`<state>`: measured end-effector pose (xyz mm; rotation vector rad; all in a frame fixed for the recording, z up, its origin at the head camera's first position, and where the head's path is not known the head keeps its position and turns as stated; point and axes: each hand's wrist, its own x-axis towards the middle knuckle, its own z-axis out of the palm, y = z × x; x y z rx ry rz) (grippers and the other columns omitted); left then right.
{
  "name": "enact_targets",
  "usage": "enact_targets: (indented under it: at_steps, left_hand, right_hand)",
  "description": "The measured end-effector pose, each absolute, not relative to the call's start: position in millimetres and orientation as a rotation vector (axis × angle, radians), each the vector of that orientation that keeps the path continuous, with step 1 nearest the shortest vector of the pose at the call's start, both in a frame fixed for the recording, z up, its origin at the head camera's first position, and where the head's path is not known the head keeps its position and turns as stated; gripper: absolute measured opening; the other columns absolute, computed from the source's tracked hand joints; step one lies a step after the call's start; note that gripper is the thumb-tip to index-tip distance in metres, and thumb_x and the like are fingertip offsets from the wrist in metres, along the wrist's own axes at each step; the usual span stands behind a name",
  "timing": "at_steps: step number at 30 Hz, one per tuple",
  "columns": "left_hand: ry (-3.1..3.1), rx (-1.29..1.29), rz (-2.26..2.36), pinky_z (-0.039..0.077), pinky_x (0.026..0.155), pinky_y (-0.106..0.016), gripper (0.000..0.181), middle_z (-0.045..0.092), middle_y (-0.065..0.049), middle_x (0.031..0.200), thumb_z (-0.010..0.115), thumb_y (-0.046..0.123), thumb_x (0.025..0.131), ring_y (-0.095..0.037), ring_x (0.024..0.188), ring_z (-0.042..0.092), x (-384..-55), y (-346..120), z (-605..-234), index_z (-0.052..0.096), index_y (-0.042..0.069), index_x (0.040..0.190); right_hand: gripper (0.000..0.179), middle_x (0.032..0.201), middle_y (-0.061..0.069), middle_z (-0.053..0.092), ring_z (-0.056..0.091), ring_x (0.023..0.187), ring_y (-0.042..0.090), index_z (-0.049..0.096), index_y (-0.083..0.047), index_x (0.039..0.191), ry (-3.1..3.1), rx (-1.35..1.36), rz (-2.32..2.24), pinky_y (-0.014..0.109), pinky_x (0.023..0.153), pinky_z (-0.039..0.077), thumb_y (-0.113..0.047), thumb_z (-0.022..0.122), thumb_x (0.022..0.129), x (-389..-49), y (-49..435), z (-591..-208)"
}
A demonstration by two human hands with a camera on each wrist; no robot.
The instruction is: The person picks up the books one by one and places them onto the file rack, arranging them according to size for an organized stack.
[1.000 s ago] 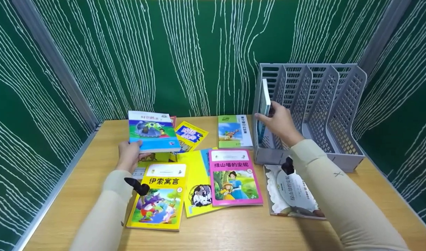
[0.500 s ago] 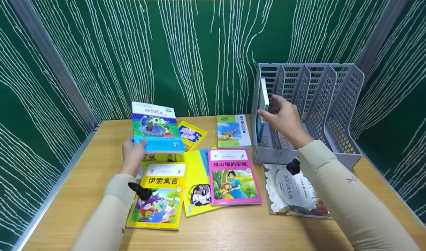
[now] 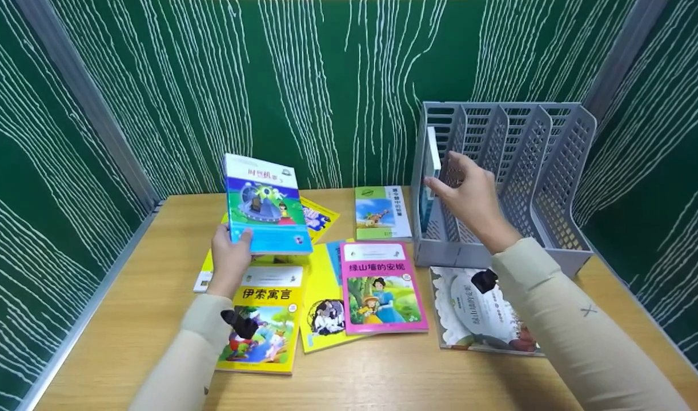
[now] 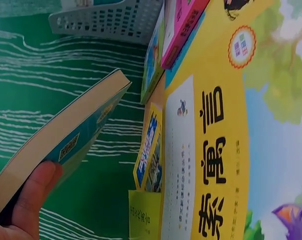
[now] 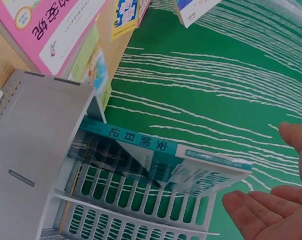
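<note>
My left hand (image 3: 231, 260) grips the lower left corner of a blue-and-white paperback book (image 3: 266, 208), thumb on its front cover. The book is held tilted above other books on the table. In the left wrist view its page edge and part of its back cover show. At the grey file rack (image 3: 554, 188), a teal-and-white book (image 5: 141, 150) stands upright in the leftmost compartment. Beside that book my right hand (image 3: 477, 197) hovers with thumb and fingers spread apart. The right wrist view shows a gap between its fingertips (image 5: 233, 200) and the book.
On the wooden table lie a yellow fable book (image 3: 269, 319), a pink book (image 3: 383, 288) overlapping a larger yellow one (image 3: 323, 297), and a green-and-white book (image 3: 383, 212). A pale picture book (image 3: 457, 308) lies before the rack. Green walls enclose the table.
My left hand has raised the blue-and-white book, moved it slightly right and tilted it more upright. My right hand has let go of the teal-and-white book and drawn back slightly right.
</note>
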<state>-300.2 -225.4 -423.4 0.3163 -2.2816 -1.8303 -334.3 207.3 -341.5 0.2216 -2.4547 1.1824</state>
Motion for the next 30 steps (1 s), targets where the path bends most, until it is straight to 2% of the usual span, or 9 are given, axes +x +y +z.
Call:
enact_targets:
  at_steps: [3, 6, 8, 11, 14, 17, 20, 24, 30]
  left_hand:
    - [-2.284, 0.274, -1.778, 0.046, 0.125, -0.046, 0.048, 0.055, -0.023, 0.146, 0.045, 0.020, 0.117, -0.032, 0.134, 0.058, -298, -219, -423, 0.035, -0.002, 0.159]
    - [-2.276, 0.222, -1.718, 0.055, 0.112, -0.042, 0.045, 0.058, -0.023, 0.137, 0.046, 0.017, 0.117, -0.031, 0.122, 0.063, -295, -212, -424, 0.038, -0.004, 0.155]
    - [-2.269, 0.185, -1.683, 0.056, 0.106, -0.039, 0.043, 0.059, -0.023, 0.133, 0.047, 0.016, 0.116, -0.030, 0.116, 0.064, -293, -208, -424, 0.040, -0.004, 0.153]
    - [-2.263, 0.136, -1.652, 0.056, 0.106, -0.040, 0.041, 0.060, -0.022, 0.134, 0.048, 0.016, 0.116, -0.030, 0.115, 0.063, -290, -202, -425, 0.041, -0.003, 0.152]
    - [-2.254, 0.093, -1.642, 0.051, 0.116, -0.045, 0.042, 0.058, -0.022, 0.139, 0.049, 0.016, 0.116, -0.031, 0.122, 0.059, -286, -196, -424, 0.039, -0.002, 0.153]
    - [-2.243, 0.058, -1.625, 0.050, 0.120, -0.048, 0.042, 0.060, -0.023, 0.141, 0.050, 0.014, 0.115, -0.033, 0.125, 0.060, -283, -190, -424, 0.040, -0.002, 0.152]
    - [-2.232, 0.020, -1.592, 0.056, 0.113, -0.049, 0.040, 0.064, -0.025, 0.138, 0.052, 0.012, 0.114, -0.034, 0.121, 0.065, -280, -183, -425, 0.043, -0.003, 0.149]
    - [-2.224, -0.026, -1.546, 0.062, 0.103, -0.047, 0.036, 0.069, -0.024, 0.133, 0.054, 0.011, 0.113, -0.032, 0.114, 0.070, -276, -175, -428, 0.046, -0.003, 0.145]
    - [-2.206, -0.114, -1.506, 0.064, 0.103, -0.049, 0.035, 0.069, -0.023, 0.134, 0.055, 0.012, 0.113, -0.034, 0.117, 0.073, -267, -164, -429, 0.046, -0.003, 0.144]
  right_hand:
    - [0.070, 0.160, 0.025, 0.056, 0.060, 0.144, 0.041, 0.047, 0.001, 0.160, -2.423, 0.243, 1.182, 0.054, 0.117, 0.054, -0.026, 0.077, 0.103, -329, 205, -340]
    - [0.068, 0.156, 0.026, 0.059, 0.062, 0.141, 0.041, 0.049, 0.003, 0.159, -2.389, 0.277, 1.193, 0.053, 0.113, 0.057, -0.023, 0.078, 0.103, -323, 203, -339]
    - [0.067, 0.156, 0.025, 0.060, 0.062, 0.141, 0.041, 0.050, 0.003, 0.158, -2.375, 0.292, 1.202, 0.053, 0.112, 0.058, -0.022, 0.078, 0.103, -319, 202, -339]
    - [0.065, 0.157, 0.023, 0.059, 0.063, 0.141, 0.039, 0.051, 0.002, 0.158, -2.362, 0.313, 1.225, 0.052, 0.112, 0.058, -0.020, 0.078, 0.103, -313, 199, -340]
    - [0.064, 0.153, 0.024, 0.063, 0.066, 0.136, 0.039, 0.052, 0.002, 0.157, -2.340, 0.346, 1.257, 0.047, 0.110, 0.059, -0.017, 0.079, 0.102, -308, 196, -341]
    - [0.065, 0.150, 0.024, 0.065, 0.069, 0.132, 0.038, 0.052, 0.002, 0.156, -2.323, 0.375, 1.275, 0.041, 0.107, 0.060, -0.014, 0.080, 0.100, -303, 193, -344]
    - [0.066, 0.153, 0.023, 0.062, 0.068, 0.133, 0.038, 0.052, 0.002, 0.156, -2.330, 0.390, 1.289, 0.041, 0.107, 0.060, -0.013, 0.081, 0.099, -298, 190, -347]
    - [0.065, 0.156, 0.023, 0.060, 0.067, 0.134, 0.041, 0.052, 0.002, 0.156, -2.337, 0.403, 1.315, 0.048, 0.109, 0.059, -0.012, 0.080, 0.099, -292, 186, -351]
    - [0.062, 0.154, 0.023, 0.062, 0.069, 0.132, 0.040, 0.055, 0.002, 0.155, -2.340, 0.400, 1.342, 0.050, 0.108, 0.060, -0.012, 0.081, 0.099, -284, 180, -354]
